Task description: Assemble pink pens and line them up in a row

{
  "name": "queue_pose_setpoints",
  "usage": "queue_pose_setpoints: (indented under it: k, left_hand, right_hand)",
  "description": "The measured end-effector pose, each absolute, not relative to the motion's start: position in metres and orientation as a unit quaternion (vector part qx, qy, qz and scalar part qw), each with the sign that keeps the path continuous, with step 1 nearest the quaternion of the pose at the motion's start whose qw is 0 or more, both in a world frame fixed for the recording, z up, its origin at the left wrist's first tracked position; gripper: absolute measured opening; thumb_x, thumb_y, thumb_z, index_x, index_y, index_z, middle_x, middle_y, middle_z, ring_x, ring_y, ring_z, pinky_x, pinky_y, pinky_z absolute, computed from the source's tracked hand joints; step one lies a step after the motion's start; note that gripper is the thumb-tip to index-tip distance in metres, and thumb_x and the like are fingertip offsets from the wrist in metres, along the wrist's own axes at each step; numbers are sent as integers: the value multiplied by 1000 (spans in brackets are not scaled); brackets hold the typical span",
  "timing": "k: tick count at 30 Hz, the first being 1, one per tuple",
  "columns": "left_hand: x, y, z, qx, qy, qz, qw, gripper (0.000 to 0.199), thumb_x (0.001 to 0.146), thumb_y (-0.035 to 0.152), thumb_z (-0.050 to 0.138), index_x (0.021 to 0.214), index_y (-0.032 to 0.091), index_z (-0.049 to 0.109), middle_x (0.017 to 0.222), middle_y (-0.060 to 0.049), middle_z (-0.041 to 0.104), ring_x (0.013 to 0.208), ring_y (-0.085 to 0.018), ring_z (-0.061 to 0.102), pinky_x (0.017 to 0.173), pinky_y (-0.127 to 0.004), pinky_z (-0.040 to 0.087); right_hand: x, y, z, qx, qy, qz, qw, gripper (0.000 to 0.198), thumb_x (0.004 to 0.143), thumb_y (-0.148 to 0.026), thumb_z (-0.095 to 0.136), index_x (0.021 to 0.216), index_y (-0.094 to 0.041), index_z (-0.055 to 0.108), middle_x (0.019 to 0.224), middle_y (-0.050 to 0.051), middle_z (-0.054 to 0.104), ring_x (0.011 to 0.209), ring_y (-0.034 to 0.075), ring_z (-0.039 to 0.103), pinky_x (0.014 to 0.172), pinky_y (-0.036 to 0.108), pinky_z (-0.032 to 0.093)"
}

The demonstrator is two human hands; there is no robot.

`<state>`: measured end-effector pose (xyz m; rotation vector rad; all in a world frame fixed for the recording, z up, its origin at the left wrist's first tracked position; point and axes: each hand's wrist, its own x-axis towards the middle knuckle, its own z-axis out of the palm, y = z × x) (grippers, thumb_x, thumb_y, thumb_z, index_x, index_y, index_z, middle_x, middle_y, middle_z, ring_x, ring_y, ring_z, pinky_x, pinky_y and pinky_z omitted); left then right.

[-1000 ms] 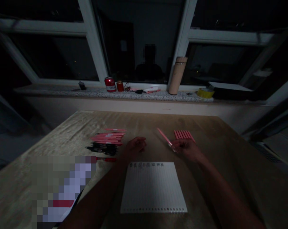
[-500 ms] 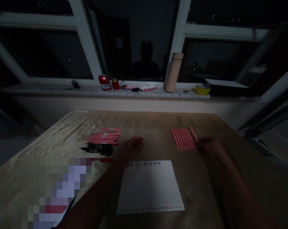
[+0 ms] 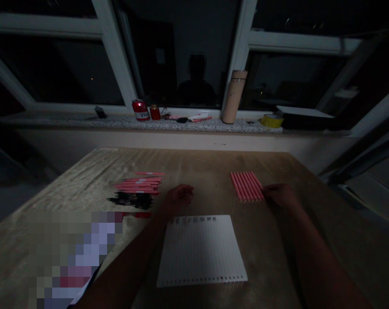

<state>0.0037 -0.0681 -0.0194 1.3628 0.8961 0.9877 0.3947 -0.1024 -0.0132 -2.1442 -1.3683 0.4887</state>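
Note:
On the table's right side, slim pink pens [image 3: 246, 187] lie side by side in a neat row. The fingertips of my right hand [image 3: 280, 195] are pinched at the lower end of the row's rightmost pen, which lies against the others. My left hand [image 3: 180, 196] rests above the notepad with its fingers curled in, and nothing shows in them. To its left lies a looser pile of pink pens [image 3: 139, 185], with one pink pen apart just behind it. Several black pens [image 3: 131, 200] are heaped in front of that pile, and a red pen [image 3: 139, 214] lies nearer me.
A lined spiral notepad [image 3: 202, 253] with writing along its far edge lies between my forearms. Something blurred out [image 3: 85, 257] covers the table's near left. On the windowsill stand a red can [image 3: 140, 110], a small red jar [image 3: 155, 112], a tall flask [image 3: 234, 97] and yellow tape [image 3: 271, 121].
My right hand has brought the tilted pink pen left against the row, so it now lies in line with the others. My left hand has stayed in place.

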Motion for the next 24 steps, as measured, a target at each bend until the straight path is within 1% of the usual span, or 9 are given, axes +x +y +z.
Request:
queue_pose_setpoints:
  k: [7,12,19,24]
  left_hand:
    - [3,-70,-17,582,382,416,585,36,62,33,69,90,13,58,80,-4,58,65,-10,53,60,-23,44]
    - [3,-71,-14,592,388,411,574,34,63,33,68,88,13,58,77,-3,58,64,-10,52,60,-23,44]
    - [4,-73,-11,582,391,414,580,34,62,31,69,88,12,58,76,-3,58,64,-10,52,60,-24,43]
    - [4,-73,-13,587,389,414,577,35,62,33,69,88,13,59,76,-3,59,65,-10,53,61,-24,43]
  right_hand:
    - [394,-102,-13,-800,-512,167,266,21,67,-27,62,79,-13,73,71,12,71,65,23,65,52,27,43]
    - [398,-101,-16,-796,-523,162,257,16,66,-25,63,73,-15,74,68,11,70,64,22,65,52,27,43]
    - [399,-101,-17,-793,-529,160,255,18,67,-28,62,72,-15,73,67,11,70,61,22,64,52,28,43]
    - [396,-103,-14,-799,-522,156,253,18,67,-27,62,74,-15,73,68,11,70,62,22,64,51,28,42]
